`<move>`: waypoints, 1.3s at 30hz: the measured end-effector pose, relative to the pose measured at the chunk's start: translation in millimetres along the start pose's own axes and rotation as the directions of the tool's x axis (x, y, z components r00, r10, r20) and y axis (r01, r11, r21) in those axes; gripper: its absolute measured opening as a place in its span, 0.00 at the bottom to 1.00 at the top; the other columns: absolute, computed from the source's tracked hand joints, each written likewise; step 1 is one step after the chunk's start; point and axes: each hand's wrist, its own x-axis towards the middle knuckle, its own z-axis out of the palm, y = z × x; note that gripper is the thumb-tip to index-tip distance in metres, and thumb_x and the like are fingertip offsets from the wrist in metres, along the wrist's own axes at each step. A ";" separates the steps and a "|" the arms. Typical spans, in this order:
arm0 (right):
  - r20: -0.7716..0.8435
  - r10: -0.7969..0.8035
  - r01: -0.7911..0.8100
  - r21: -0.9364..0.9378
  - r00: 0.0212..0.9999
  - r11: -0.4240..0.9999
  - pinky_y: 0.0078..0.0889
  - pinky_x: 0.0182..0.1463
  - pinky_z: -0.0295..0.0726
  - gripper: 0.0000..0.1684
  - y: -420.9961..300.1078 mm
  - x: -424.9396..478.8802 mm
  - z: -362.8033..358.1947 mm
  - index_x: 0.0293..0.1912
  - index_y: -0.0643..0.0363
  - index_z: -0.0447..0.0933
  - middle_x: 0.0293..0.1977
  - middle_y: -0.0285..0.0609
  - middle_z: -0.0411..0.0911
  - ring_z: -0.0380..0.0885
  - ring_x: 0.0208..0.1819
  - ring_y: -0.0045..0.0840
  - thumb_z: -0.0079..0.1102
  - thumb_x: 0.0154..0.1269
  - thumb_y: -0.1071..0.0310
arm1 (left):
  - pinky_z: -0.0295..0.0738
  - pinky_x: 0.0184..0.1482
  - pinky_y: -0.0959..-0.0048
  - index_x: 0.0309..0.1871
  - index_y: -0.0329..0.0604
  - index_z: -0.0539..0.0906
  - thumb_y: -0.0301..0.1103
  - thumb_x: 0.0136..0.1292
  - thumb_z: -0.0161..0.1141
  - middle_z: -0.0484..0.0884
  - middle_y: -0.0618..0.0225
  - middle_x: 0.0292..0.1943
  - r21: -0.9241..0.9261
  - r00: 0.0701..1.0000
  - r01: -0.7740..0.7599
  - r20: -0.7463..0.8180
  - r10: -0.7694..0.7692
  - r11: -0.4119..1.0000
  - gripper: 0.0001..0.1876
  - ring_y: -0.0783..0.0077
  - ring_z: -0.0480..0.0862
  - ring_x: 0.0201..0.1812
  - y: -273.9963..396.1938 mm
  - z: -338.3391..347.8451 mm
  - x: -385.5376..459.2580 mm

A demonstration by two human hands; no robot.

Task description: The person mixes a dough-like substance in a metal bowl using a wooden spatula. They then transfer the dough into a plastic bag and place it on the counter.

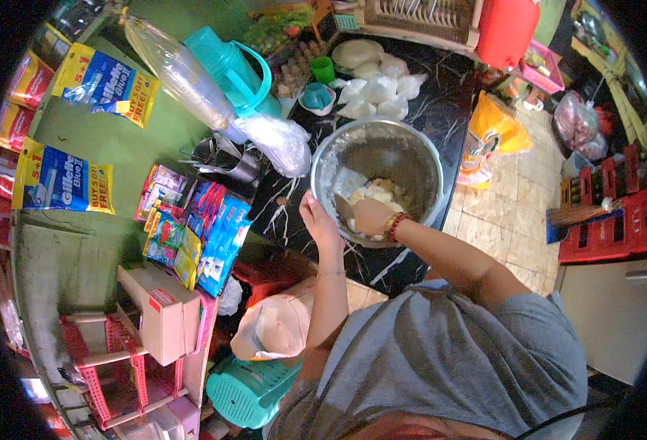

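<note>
A large round metal pot [411,159] stands on the black marbled counter [279,203], a pale, lumpy, dough-like mass [375,192] at its bottom. My left hand [321,223] holds the pot's near left rim, with the fingers along the outside. Inside the pot, my right hand [375,215] is closed around a flat utensil [344,208], perhaps a spatula or scraper, whose blade points to the left; its handle is hidden by the hand. A beaded bracelet [396,226] circles the right wrist. Pale residue coats the pot's inner wall.
Behind the pot lie several knotted plastic bags of white contents [381,91], a green cup [322,70] and a small bowl [318,100]. A filled plastic bag [279,144] touches the left side. Further off are a teal jug [232,69], a dish rack [417,22] and a red container [507,33].
</note>
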 end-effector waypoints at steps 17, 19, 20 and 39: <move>-0.212 0.090 -0.037 0.240 0.973 0.970 0.51 0.40 0.79 0.11 37.6 -100.8 -75.2 0.39 0.60 0.79 0.29 0.58 0.80 0.81 0.34 0.51 0.54 0.62 0.63 | 0.45 0.72 0.46 0.67 0.29 0.64 0.34 0.65 0.57 0.65 0.50 0.69 0.804 0.765 -0.580 0.592 0.252 -0.129 0.30 0.49 0.61 0.71 30.7 0.6 17.3; -0.264 0.099 -0.031 0.249 0.959 0.968 0.52 0.40 0.78 0.11 46.8 -107.2 -83.9 0.39 0.59 0.78 0.28 0.57 0.80 0.81 0.34 0.51 0.54 0.62 0.63 | 0.34 0.70 0.33 0.55 0.41 0.79 0.38 0.63 0.59 0.71 0.60 0.66 0.740 0.732 -0.649 0.670 0.123 -0.177 0.19 0.52 0.59 0.73 50.3 17.2 -6.8; -0.274 0.100 -0.031 0.244 0.957 0.969 0.52 0.39 0.78 0.10 47.5 -111.4 -92.5 0.39 0.59 0.77 0.28 0.57 0.80 0.80 0.34 0.52 0.54 0.63 0.64 | 0.33 0.69 0.32 0.51 0.43 0.82 0.38 0.63 0.59 0.72 0.62 0.65 0.712 0.714 -0.692 0.699 0.031 -0.118 0.15 0.52 0.58 0.74 57.2 21.0 -17.1; -0.509 -0.070 0.353 0.485 0.858 0.800 0.37 0.34 0.76 0.19 76.7 -105.9 -137.8 0.54 0.46 0.80 0.26 0.47 0.71 0.75 0.28 0.39 0.58 0.63 0.71 | 0.49 0.64 0.62 0.68 0.40 0.70 0.53 0.66 0.46 0.69 0.65 0.69 -0.234 0.856 0.453 0.383 -0.346 0.860 0.32 0.68 0.63 0.63 85.2 37.0 -74.6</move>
